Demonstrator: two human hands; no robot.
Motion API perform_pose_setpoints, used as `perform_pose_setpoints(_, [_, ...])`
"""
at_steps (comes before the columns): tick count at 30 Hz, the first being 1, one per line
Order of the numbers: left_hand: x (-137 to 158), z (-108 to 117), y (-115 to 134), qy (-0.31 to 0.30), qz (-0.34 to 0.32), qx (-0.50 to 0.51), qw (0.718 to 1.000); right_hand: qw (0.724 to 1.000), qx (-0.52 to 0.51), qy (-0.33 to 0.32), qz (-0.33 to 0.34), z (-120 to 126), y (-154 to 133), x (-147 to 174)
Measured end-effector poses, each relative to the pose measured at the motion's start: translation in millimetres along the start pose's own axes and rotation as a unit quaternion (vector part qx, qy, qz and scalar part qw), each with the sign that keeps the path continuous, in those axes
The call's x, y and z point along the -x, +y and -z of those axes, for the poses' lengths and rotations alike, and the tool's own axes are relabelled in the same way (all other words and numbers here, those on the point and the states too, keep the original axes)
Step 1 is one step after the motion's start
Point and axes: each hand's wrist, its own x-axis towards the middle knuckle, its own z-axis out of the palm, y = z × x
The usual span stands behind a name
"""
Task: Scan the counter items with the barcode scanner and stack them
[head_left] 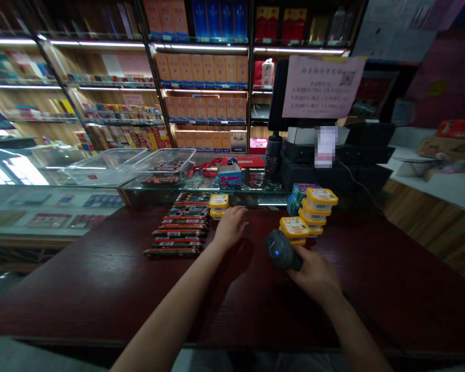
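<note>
My right hand (318,273) is wrapped round the handle of a dark handheld barcode scanner (279,249), which shows a small blue light. The scanner's head is just in front of a short stack of yellow-lidded plastic tubs (294,227). Behind and to the right of it rises a taller stack of the same tubs (321,197). My left hand (231,226) hovers over the brown table with its fingers stretched out, holding nothing. Just beyond it sits a small pile of yellow-lidded tubs (219,200). To its left lies a long row of slim, red-and-dark packaged items (182,227).
Blue-green boxes (294,200) stand beside the taller stack. Across the back runs a glass counter with clear bins (166,160), a small blue box (229,176) and a dark bottle (272,155). A monitor (278,98) bears a paper sign. The scanner's cable (372,320) trails right.
</note>
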Motion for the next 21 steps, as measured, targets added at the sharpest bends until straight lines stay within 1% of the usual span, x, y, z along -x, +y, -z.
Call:
perform_pose_setpoints(4, [-3.5,-19.0,41.1,-0.053,-0.105,0.103,0.988,0.998,-0.031,0.041,-0.021,17.7,34.4,22.7])
perform_pose_setpoints(6, [-6.4,-29.1,59.3,-0.067,-0.135,0.129,0.980,0.996,-0.047,0.062,-0.033,22.9,54.0,31.5])
perform_pose_setpoints(9, [-10.4,-43.7,80.0,-0.072,-0.138,0.125,0.980,0.993,-0.056,0.090,-0.059,27.6,76.3,37.5])
perform_pose_setpoints(12, [-12.1,-53.3,91.5,-0.078,-0.125,0.100,0.984,0.989,-0.067,0.101,-0.088,30.6,84.1,37.4])
perform_pose_setpoints(14, [-11.2,-54.3,93.2,-0.075,-0.114,0.095,0.986,0.988,-0.074,0.106,-0.089,32.4,81.4,36.6])
perform_pose_setpoints(16, [-8.4,-50.4,89.1,-0.053,-0.090,0.103,0.989,0.988,-0.085,0.106,-0.079,33.7,74.7,35.9])
perform_pose_setpoints(18, [-2.9,-42.8,78.5,-0.007,-0.049,0.121,0.991,0.987,-0.105,0.097,-0.067,33.8,65.4,34.7])
perform_pose_setpoints(21, [10.8,-28.8,52.3,0.070,0.027,0.136,0.988,0.985,-0.153,0.069,-0.038,29.6,47.4,30.0])
